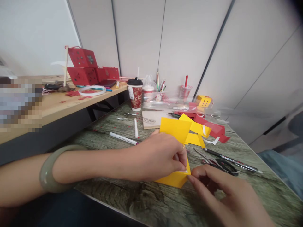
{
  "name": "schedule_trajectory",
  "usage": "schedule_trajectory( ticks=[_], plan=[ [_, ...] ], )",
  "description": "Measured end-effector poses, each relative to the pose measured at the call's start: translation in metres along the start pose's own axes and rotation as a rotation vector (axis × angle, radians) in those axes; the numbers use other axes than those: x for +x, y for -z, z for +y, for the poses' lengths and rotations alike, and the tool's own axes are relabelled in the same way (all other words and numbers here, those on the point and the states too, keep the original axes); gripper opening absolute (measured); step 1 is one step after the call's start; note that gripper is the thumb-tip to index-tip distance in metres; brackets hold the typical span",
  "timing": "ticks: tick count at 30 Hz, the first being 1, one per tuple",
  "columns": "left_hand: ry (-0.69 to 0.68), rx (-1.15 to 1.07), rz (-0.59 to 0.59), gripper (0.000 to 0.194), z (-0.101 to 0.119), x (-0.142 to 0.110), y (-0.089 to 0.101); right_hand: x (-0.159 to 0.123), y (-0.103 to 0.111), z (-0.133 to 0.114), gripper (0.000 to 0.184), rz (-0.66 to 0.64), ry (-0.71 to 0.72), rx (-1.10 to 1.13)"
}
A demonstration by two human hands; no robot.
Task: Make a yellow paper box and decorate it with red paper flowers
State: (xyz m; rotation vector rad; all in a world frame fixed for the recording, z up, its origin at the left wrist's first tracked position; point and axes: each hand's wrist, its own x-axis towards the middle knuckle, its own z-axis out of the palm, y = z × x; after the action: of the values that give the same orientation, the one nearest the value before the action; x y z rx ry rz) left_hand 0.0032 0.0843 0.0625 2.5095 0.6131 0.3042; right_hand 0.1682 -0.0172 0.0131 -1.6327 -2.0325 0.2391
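My left hand (156, 157) is closed in a pinch on a folded yellow paper piece (175, 129) that stands on the grey wood-grain table (151, 201). A jade-green bangle (50, 168) sits on that wrist. My right hand (227, 195) is at the lower right corner of the same yellow paper, its thumb and forefinger pressed together against a small white strip at the paper's edge. More yellow folded pieces (197, 127) lie just behind.
Black-handled scissors (224, 164) lie right of the hands. White markers (123, 138) lie to the left. A red paper cup (135, 94), red paper strips (213, 127), a small yellow box (203, 101) and pens stand further back. Red paper lanterns (82, 66) sit on a wooden bench.
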Motion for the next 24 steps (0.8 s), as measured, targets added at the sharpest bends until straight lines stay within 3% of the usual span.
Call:
schedule_trajectory(
  ticks=[5, 11, 15, 18, 24],
  plan=[
    [0.069, -0.196, -0.07, 0.009, -0.006, 0.003, -0.004, 0.002, -0.002, -0.002, 0.015, 0.041, 0.076, -0.068],
    [0.171, -0.411, -0.046, 0.011, -0.011, 0.005, -0.009, 0.002, 0.001, -0.002, 0.01, 0.107, 0.095, -0.063],
    [0.207, -0.503, -0.081, 0.013, -0.009, 0.006, -0.008, 0.004, 0.013, 0.007, 0.008, 0.168, 0.272, -0.127],
    [0.212, -0.544, -0.101, 0.016, -0.008, 0.007, -0.006, 0.011, 0.021, 0.013, 0.018, 0.072, 0.409, -0.142],
    [0.277, -0.59, -0.16, 0.023, -0.01, 0.011, -0.006, 0.029, 0.032, 0.002, 0.022, -0.095, 0.408, -0.087]
  ],
)
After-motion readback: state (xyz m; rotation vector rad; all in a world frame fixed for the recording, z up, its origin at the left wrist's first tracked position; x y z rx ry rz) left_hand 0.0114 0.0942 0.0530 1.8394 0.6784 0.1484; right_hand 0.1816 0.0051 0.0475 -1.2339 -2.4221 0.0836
